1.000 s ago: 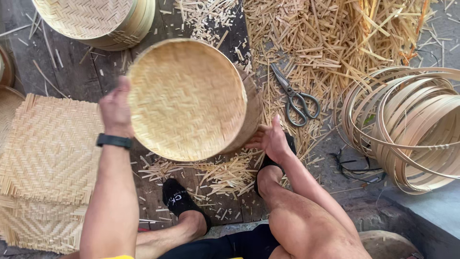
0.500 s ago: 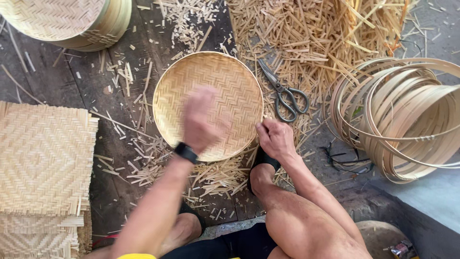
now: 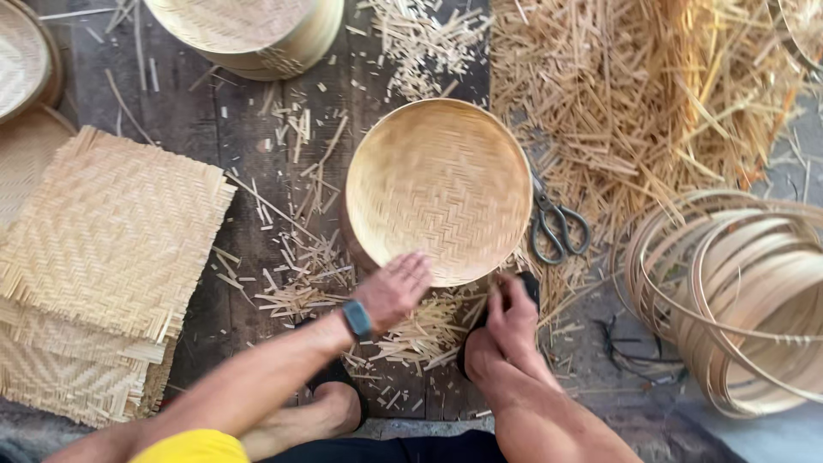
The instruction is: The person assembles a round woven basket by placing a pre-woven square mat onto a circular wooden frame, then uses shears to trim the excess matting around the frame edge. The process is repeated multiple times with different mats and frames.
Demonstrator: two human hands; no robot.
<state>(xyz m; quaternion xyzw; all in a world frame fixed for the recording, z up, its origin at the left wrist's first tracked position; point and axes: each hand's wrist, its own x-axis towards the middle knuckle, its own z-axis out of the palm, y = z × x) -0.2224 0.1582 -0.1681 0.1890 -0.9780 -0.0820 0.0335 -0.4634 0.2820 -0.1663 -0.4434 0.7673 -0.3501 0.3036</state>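
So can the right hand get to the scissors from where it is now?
Probably yes. The right hand rests at the near rim of the round woven basket, and the scissors lie just beyond it on the boards, uncovered, with only loose bamboo trimmings around.

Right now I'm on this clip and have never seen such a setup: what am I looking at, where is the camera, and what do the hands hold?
No machine here: a person works with bare hands, filmed by a head-worn camera looking down. The left hand, with a wrist watch, touches the near rim of a round woven bamboo tray. The right hand rests beside that rim; whether it grips anything is unclear. On the dark boards lie scissors, a stack of woven mats, coiled bamboo hoops and a heap of bamboo offcuts.
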